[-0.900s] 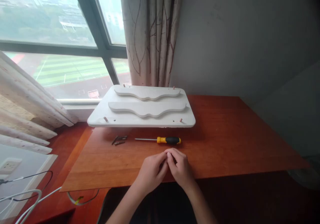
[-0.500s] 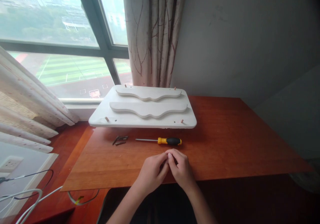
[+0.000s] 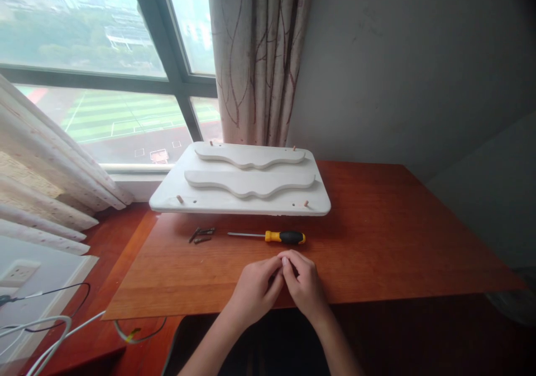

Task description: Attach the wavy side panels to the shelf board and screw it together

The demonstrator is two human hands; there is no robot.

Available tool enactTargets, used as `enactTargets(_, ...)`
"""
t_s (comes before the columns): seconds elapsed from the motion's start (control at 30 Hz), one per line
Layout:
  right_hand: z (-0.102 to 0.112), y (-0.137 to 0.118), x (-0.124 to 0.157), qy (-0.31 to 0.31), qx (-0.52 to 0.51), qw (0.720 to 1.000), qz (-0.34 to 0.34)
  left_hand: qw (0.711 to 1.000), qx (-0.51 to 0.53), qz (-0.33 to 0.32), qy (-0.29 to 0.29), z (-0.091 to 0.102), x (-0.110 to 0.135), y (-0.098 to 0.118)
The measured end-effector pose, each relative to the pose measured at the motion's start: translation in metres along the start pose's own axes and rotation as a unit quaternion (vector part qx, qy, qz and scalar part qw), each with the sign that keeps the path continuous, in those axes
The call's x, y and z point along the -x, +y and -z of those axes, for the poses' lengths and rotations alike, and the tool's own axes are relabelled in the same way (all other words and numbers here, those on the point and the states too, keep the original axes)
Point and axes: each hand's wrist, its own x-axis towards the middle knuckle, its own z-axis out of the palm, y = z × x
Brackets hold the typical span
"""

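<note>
My left hand (image 3: 258,284) and my right hand (image 3: 305,284) meet at the near edge of the table, fingers curled and fingertips pressed together. Nothing shows between them, though the palms are hidden. Just beyond the fingers lies a yellow and black screwdriver (image 3: 288,237), its shaft pointing left. To its left are several dark screws or bolts (image 3: 202,240) in a loose group. Farther back rests a white rounded board (image 3: 221,201) with wooden dowels standing near its corners. On it lie two white wavy-edged pieces, a front one (image 3: 251,186) and a rear one (image 3: 251,157).
The reddish-brown table (image 3: 397,236) extends to the right along a grey wall (image 3: 385,74). Behind the board hang a curtain (image 3: 259,57) and a window frame (image 3: 178,80). Cables (image 3: 62,325) and a wall socket (image 3: 19,274) are at lower left.
</note>
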Motion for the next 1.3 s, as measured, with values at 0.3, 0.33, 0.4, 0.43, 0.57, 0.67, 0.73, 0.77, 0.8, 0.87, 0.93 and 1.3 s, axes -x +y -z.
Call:
enactTargets(0.3, -0.0002, -0.0014, -0.0003, 0.006, 0.005, 1.000, 0.005, 1.000, -0.006, -0.003, 0.007, -0.0007, -0.0001, 0.0000)
enactTargets(0.33, -0.0003, -0.0014, -0.0003, 0.008, 0.007, 1.000, 0.006, 1.000, -0.006, -0.003, 0.008, -0.0012, 0.0000, -0.0005)
enactTargets(0.4, -0.0007, -0.0011, 0.0000, 0.009, 0.008, 1.000, 0.006, 1.000, -0.009, -0.004, 0.009, -0.0019, 0.0002, -0.0014)
enactTargets(0.43, -0.0009, -0.0008, 0.0002, 0.008, 0.007, 1.000, 0.004, 1.000, -0.011, -0.004, 0.009, -0.0021, 0.0003, -0.0018)
enactTargets(0.57, -0.0012, 0.0007, 0.0008, 0.002, 0.004, 1.000, -0.001, 1.000, -0.020, -0.008, 0.014, -0.0018, 0.0007, -0.0020)
enactTargets(0.67, -0.0010, 0.0009, 0.0006, 0.002, 0.006, 1.000, 0.000, 1.000, -0.021, -0.010, 0.011, -0.0013, 0.0008, -0.0016)
enactTargets(0.73, -0.0006, 0.0002, 0.0002, 0.004, 0.008, 1.000, 0.002, 1.000, -0.019, -0.009, 0.010, -0.0012, 0.0008, -0.0016)
enactTargets(0.77, -0.0005, -0.0004, 0.0000, 0.005, 0.009, 1.000, 0.002, 1.000, -0.019, -0.008, 0.010, -0.0012, 0.0009, -0.0017)
enactTargets(0.8, -0.0004, -0.0009, -0.0002, 0.005, 0.009, 1.000, 0.002, 1.000, -0.019, -0.007, 0.010, -0.0012, 0.0009, -0.0018)
enactTargets(0.87, -0.0002, -0.0016, -0.0003, 0.004, 0.006, 1.000, 0.002, 1.000, -0.020, -0.007, 0.010, -0.0012, 0.0009, -0.0018)
enactTargets(0.93, 0.0000, -0.0018, -0.0001, 0.000, 0.002, 1.000, -0.001, 1.000, -0.020, -0.008, 0.011, -0.0009, 0.0009, -0.0016)
enactTargets(1.3, -0.0002, -0.0004, -0.0001, 0.000, 0.000, 1.000, 0.001, 1.000, -0.018, -0.012, 0.016, -0.0005, -0.0006, -0.0003)
